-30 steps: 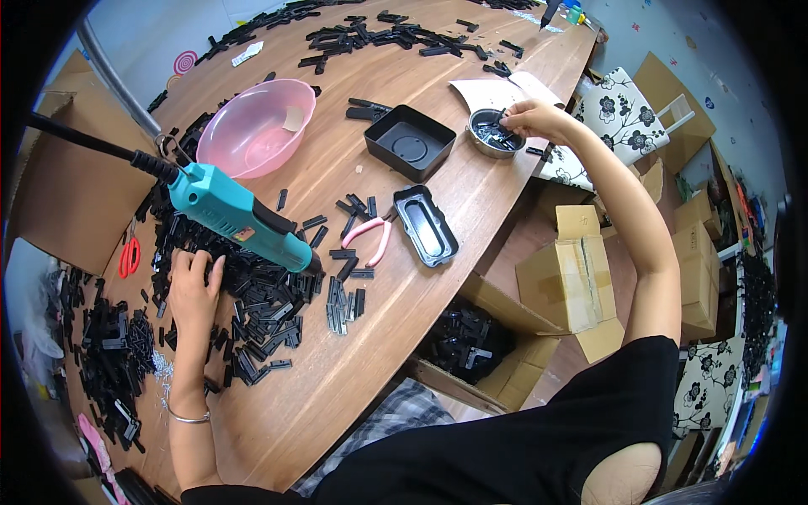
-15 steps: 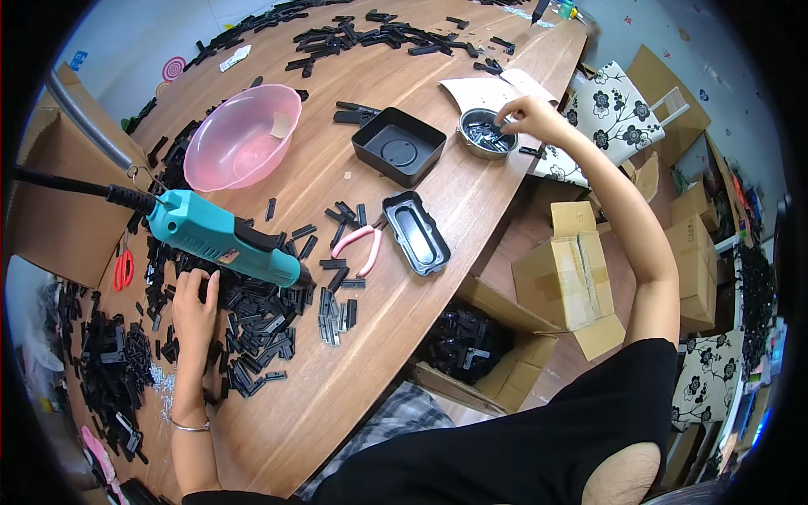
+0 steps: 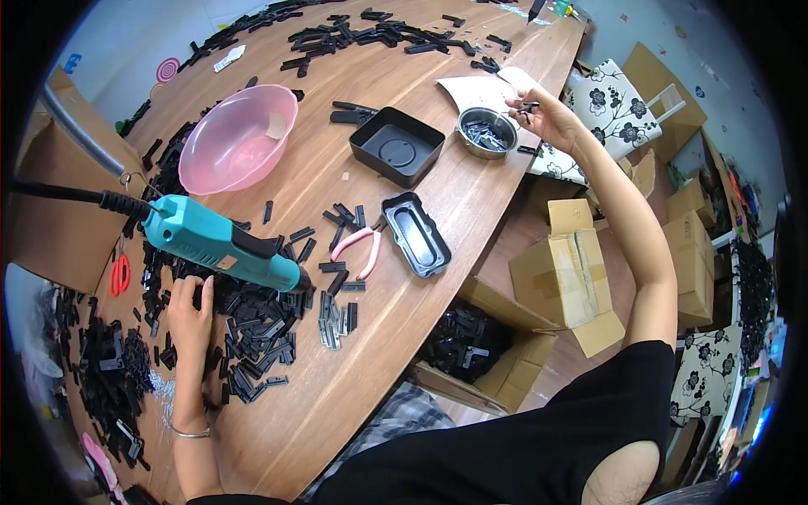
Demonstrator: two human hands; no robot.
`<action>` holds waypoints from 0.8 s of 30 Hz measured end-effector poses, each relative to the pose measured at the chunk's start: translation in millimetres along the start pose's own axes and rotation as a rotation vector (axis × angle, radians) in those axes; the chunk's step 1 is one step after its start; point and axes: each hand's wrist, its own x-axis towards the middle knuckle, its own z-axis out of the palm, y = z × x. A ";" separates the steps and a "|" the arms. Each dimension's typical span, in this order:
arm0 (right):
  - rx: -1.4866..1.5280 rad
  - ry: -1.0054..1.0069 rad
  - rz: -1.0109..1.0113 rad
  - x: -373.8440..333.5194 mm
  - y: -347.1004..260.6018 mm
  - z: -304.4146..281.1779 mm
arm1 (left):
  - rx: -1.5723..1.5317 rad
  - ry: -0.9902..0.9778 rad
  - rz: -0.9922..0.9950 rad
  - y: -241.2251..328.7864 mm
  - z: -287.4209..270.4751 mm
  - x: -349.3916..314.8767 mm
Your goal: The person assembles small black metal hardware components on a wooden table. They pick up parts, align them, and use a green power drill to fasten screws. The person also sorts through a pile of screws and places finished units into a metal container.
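Note:
My right hand is raised just to the right of a round metal bowl, its fingers closed on a small dark piece whose kind is too small to tell. Several small dark metal pieces lie in that bowl. My left hand rests at the pile of black plastic parts, thumb and fingers apart, fingertips partly hidden among the parts. Right above it hangs a teal electric screwdriver, nose slanting down to the right, not held by either hand.
Pink-handled pliers, a black oblong tray, a black square box and a pink basin stand on the table. Red scissors are at the left. Open cardboard boxes stand below the table edge.
My right hand has come up out of the metal bowl and moved right, with a small dark piece now showing in its fingers. My left hand has shifted only slightly.

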 end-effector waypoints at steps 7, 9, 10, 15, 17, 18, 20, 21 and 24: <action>-1.552 0.017 -0.290 2.2 10.4 23.6 | -0.007 0.014 0.050 2.5 2.5 5.2; -1.747 0.061 -0.144 14.4 21.1 29.7 | -0.001 0.024 0.066 2.4 2.7 6.2; -1.776 0.056 -0.145 15.9 22.2 34.5 | -0.001 0.025 0.065 1.8 2.5 5.9; -1.827 0.013 -0.162 13.0 14.0 35.2 | -0.091 0.016 0.024 11.0 -0.3 6.1; -1.612 0.051 -0.049 16.8 1.2 28.4 | -0.209 -0.022 -0.031 32.0 -16.0 -1.0; -1.509 -0.004 -0.116 16.5 -6.7 17.5 | -0.469 -0.168 -0.272 45.2 -19.1 -5.3; -1.267 -0.035 -0.060 -9.1 -28.8 45.7 | -1.303 -0.554 -0.947 106.1 -39.2 -6.0; -1.135 -0.067 -0.053 -15.6 -33.9 50.1 | -1.860 -0.848 -1.075 120.2 -29.4 -6.9; -0.789 -0.427 -0.046 -62.6 -46.8 95.0 | -2.103 -0.931 -1.393 195.4 -1.2 13.4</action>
